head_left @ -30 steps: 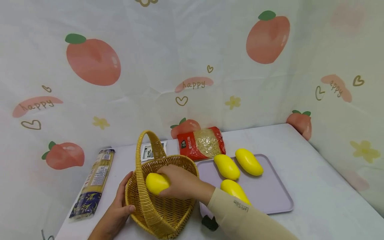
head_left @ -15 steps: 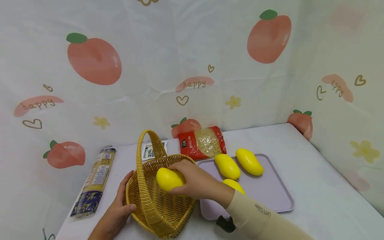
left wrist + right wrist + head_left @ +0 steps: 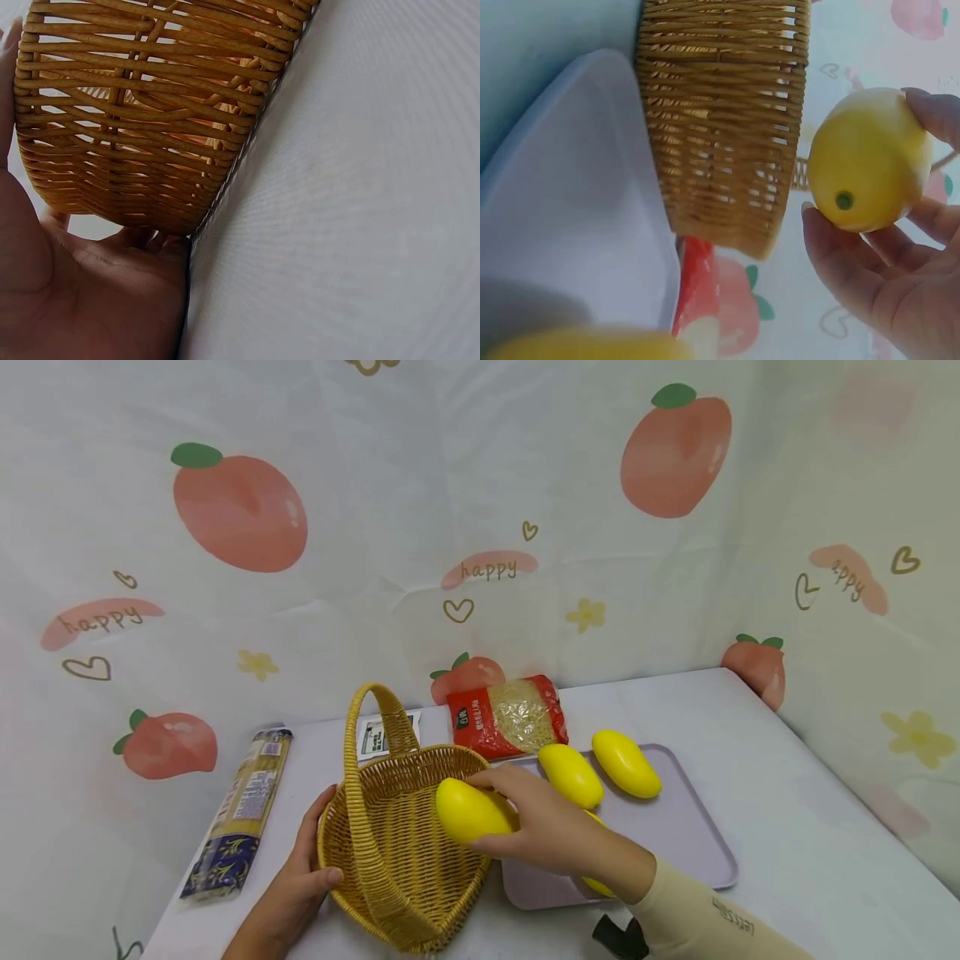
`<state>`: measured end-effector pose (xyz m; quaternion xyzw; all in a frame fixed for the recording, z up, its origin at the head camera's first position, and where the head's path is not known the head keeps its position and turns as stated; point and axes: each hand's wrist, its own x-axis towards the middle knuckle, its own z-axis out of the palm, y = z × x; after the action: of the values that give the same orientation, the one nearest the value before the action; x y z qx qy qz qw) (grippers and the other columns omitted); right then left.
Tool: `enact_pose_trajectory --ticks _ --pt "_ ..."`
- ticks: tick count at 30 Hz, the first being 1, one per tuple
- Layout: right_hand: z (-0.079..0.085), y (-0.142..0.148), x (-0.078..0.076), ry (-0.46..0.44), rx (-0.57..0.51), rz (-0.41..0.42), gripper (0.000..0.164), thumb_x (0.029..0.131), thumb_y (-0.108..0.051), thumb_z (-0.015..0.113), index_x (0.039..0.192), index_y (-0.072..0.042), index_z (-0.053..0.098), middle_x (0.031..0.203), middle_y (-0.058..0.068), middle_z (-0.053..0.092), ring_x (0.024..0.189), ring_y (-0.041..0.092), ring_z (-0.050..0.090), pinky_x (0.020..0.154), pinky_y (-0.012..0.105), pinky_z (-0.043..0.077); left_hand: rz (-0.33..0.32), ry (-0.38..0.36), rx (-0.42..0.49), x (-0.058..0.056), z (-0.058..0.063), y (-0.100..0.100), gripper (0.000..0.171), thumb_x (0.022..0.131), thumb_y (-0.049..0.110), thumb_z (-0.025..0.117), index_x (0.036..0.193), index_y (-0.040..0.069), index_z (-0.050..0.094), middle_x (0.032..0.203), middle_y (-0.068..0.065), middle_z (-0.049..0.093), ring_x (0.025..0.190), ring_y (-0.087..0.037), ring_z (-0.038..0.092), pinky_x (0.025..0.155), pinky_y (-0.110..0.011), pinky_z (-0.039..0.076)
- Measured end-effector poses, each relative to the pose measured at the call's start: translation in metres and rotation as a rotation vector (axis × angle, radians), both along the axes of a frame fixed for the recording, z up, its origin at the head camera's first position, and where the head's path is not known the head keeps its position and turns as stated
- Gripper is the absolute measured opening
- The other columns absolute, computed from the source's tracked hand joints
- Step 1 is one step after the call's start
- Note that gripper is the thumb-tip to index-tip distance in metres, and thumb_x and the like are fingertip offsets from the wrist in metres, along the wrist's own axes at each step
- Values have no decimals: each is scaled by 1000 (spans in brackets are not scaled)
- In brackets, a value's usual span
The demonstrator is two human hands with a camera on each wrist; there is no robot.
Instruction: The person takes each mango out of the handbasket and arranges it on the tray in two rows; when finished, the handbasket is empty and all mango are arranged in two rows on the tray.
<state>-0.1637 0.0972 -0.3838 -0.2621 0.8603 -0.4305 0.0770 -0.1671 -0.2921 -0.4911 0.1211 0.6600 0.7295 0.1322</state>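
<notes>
In the head view, the right hand point(image 3: 551, 827) grips a yellow mango point(image 3: 474, 812) above the right rim of a wicker basket point(image 3: 397, 860) with a tall arched handle. Its thumb and fingers close round the mango point(image 3: 870, 161) in the right wrist view, where a small green stem spot shows. The left hand point(image 3: 292, 889) holds the basket's left side, thumb at the near side and fingers along the outer wall. The left wrist view shows its palm close against the weave point(image 3: 150, 112), with the fingers partly hidden. Bare woven bottom shows inside the basket.
A lilac tray point(image 3: 660, 852) right of the basket bears three mangoes, one partly behind the right arm. Behind stands a red bag of pasta point(image 3: 510, 717) beside a small white packet point(image 3: 375, 739). A long noodle pack point(image 3: 243, 810) lies left. A printed cloth hangs at the back.
The right hand has moved right with the mango, from over the basket's middle to above its right rim. The left hand has stayed on the basket.
</notes>
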Motion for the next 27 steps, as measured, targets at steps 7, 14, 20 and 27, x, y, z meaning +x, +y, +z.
enact_pose_trajectory --ticks 7,14,20,27 --pt "-7 30 11 24 -60 0 65 95 -37 87 150 -15 61 146 -5 60 124 18 58 105 50 52 12 -8 -11 0 0 1 107 99 17 79 175 39 6 179 -1 -9 156 -13 9 111 -16 30" --pt "-14 61 20 -25 -101 -57 65 96 -35 87 151 -13 59 147 1 58 120 26 57 98 51 56 13 -8 -24 0 3 1 108 99 18 79 175 36 5 179 0 -9 159 -20 2 110 -16 30" --pt "-22 84 25 -27 -116 -132 66 95 -34 88 149 -9 60 142 4 61 117 30 58 90 45 59 11 -6 -11 0 1 1 108 100 19 80 175 36 4 179 -1 -10 157 -15 6 111 -16 29" --pt "-24 115 30 19 -143 -216 67 95 -29 88 150 -7 58 141 6 62 117 30 59 86 36 60 15 -10 -13 1 0 0 107 99 19 81 175 38 7 179 0 -8 157 -14 7 111 -16 29"
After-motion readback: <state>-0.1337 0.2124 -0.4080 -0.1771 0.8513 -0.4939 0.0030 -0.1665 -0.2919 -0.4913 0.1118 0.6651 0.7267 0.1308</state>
